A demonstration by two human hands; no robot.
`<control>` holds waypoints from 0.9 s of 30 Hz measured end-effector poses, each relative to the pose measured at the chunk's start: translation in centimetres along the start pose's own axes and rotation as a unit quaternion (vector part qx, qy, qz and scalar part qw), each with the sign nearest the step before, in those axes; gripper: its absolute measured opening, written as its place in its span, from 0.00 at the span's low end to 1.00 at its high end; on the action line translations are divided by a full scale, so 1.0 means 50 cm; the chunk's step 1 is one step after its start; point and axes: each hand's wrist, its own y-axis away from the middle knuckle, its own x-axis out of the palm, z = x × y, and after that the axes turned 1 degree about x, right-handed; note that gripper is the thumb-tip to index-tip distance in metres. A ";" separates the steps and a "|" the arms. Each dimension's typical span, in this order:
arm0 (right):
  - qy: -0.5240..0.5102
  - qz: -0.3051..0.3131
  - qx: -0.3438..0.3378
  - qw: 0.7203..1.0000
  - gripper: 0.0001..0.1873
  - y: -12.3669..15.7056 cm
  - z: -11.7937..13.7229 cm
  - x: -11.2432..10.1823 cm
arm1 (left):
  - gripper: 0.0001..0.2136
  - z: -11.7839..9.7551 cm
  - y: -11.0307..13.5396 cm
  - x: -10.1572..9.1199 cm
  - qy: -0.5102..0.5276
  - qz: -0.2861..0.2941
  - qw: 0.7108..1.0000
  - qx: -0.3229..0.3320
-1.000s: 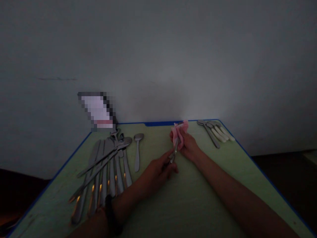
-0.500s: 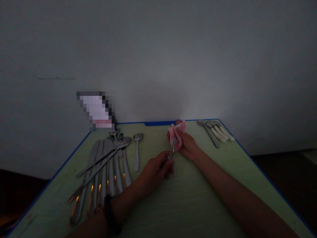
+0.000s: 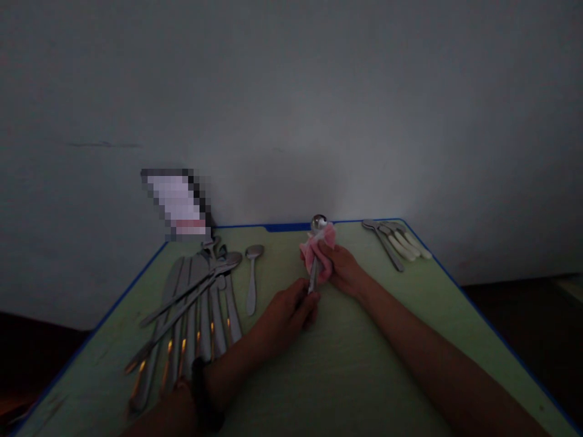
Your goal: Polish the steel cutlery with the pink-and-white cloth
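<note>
My left hand (image 3: 294,309) is closed round the lower handle of a metal spoon (image 3: 319,223), which points away from me over the table's middle. Its shiny round bowl shows at the far end. My right hand (image 3: 344,267) pinches a pink cloth (image 3: 324,243) wrapped about the spoon's upper handle, just below the bowl. Part of the handle is hidden by the cloth. Left of my hands a short spoon (image 3: 252,279) lies alone. Beyond it are several table knives (image 3: 204,328), with two long spoons (image 3: 191,303) lying across them.
The light green table (image 3: 364,376) has a blue edge and stands against a grey wall (image 3: 291,109). At the back right lie a spoon (image 3: 385,243) and several white-handled utensils (image 3: 403,246). A blurred-out upright device (image 3: 177,203) stands at the back left.
The cloth and my right hand have slid down the spoon toward my left hand, uncovering the bowl. The left hand has hardly moved.
</note>
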 end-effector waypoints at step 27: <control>-0.125 -0.014 0.015 0.992 0.09 -0.015 0.002 0.003 | 0.10 0.009 0.003 -0.001 -0.021 0.050 0.998 0.029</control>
